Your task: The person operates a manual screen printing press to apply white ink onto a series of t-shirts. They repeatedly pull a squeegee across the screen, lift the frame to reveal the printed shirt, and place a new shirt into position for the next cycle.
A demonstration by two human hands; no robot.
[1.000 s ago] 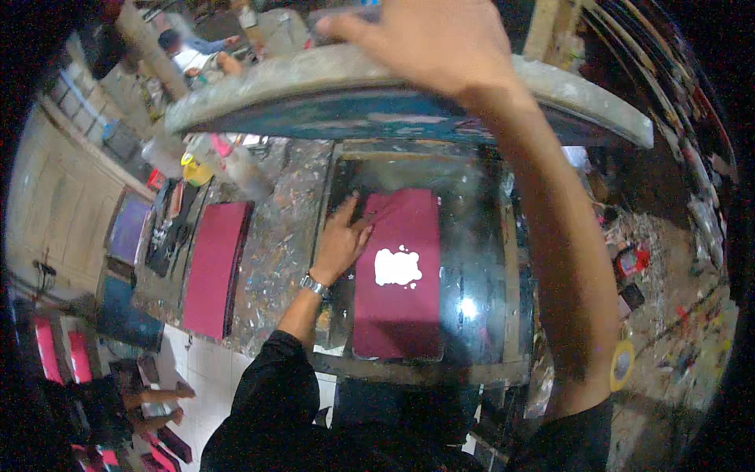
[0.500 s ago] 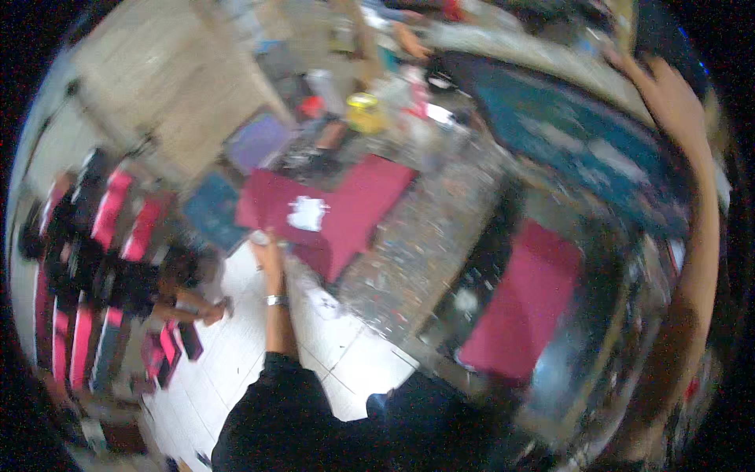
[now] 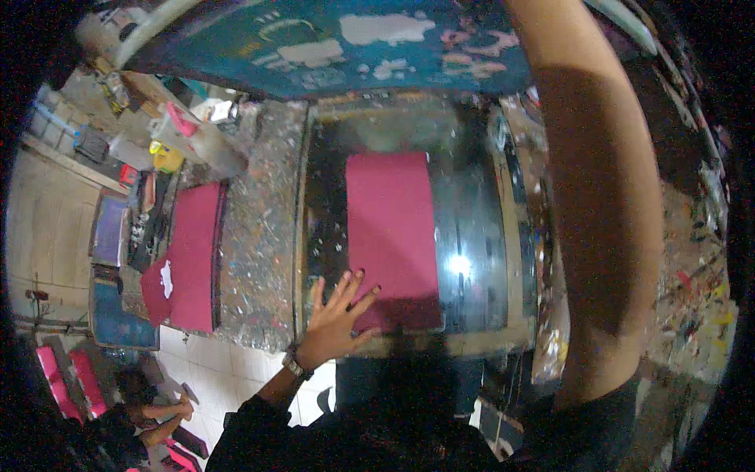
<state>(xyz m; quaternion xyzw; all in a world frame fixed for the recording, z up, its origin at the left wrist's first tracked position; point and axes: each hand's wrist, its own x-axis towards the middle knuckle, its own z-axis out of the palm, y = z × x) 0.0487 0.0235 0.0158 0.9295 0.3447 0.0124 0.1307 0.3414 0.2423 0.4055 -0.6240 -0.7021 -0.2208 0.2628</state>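
A maroon fabric piece [image 3: 391, 228] lies flat on a dark glass-like board with a light rim [image 3: 480, 212] in front of me. My left hand [image 3: 334, 326] is at its lower left corner, fingers spread and palm down. The fingertips overlap the cloth's edge; a watch is on that wrist. Beyond the board stands a blue screen-printing frame [image 3: 307, 31] with pale shapes on its mesh, tilted up. My right forearm [image 3: 602, 212] reaches up past the frame's right side, and its hand is cut off by the top of the view.
To the left, more maroon fabric [image 3: 197, 259] with a white print [image 3: 167, 278] lies on a paint-spattered tabletop [image 3: 259, 228]. Behind it stand a yellow container [image 3: 165, 157] and other clutter. A co-worker's hands [image 3: 185, 407] show at lower left, near pink and black pieces [image 3: 59, 381].
My view has swung right to the board. My left hand has moved from the printed fabric to the plain piece's near corner. My right hand has gone out of view.
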